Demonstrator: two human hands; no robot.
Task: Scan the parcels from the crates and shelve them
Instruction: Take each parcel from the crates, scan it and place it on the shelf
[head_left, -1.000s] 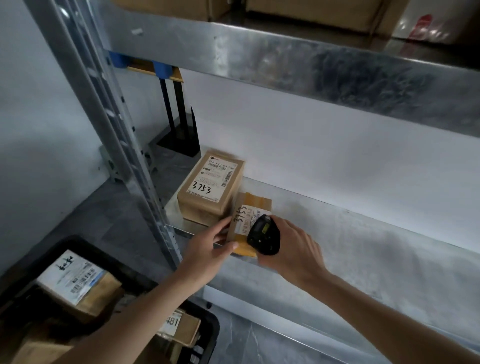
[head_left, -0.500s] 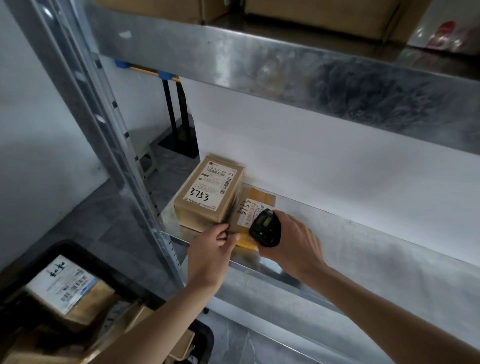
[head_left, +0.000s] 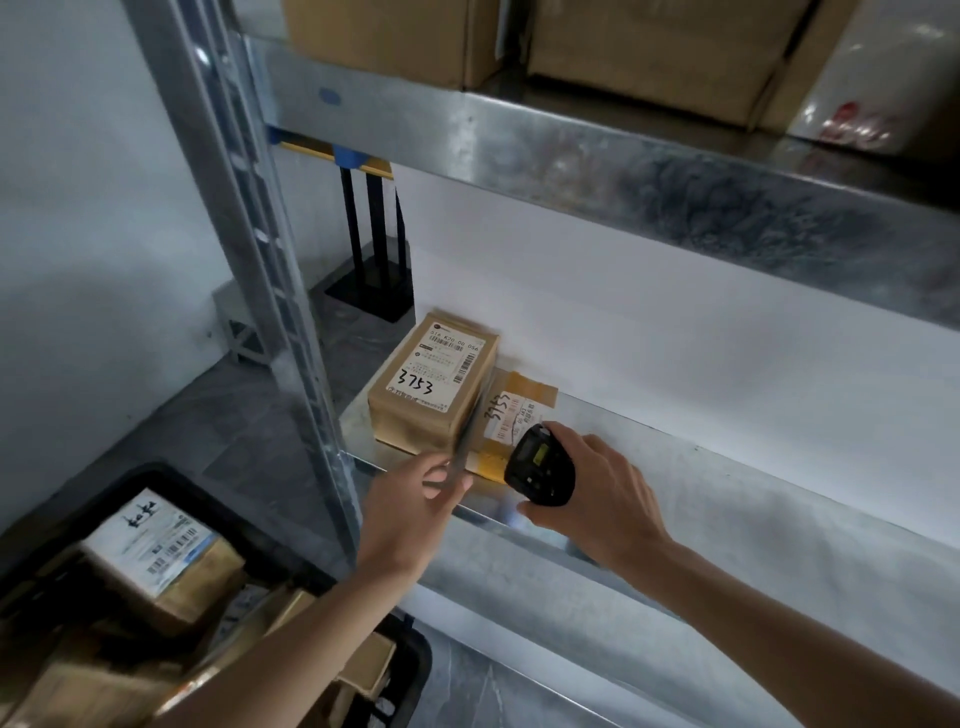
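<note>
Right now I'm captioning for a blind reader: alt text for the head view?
A right hand holds a black scanner over a flat parcel beside a box marked 3753 on a metal shelf.

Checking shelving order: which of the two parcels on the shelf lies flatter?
The yellow-taped parcel marked 3754, right of the taller box marked 3753, beside the scanner.

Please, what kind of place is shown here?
Probably a parcel depot or stockroom: metal shelving holds a labelled parcel marked 3753, the right hand grips a barcode scanner, and a black crate holds more parcels.
</note>
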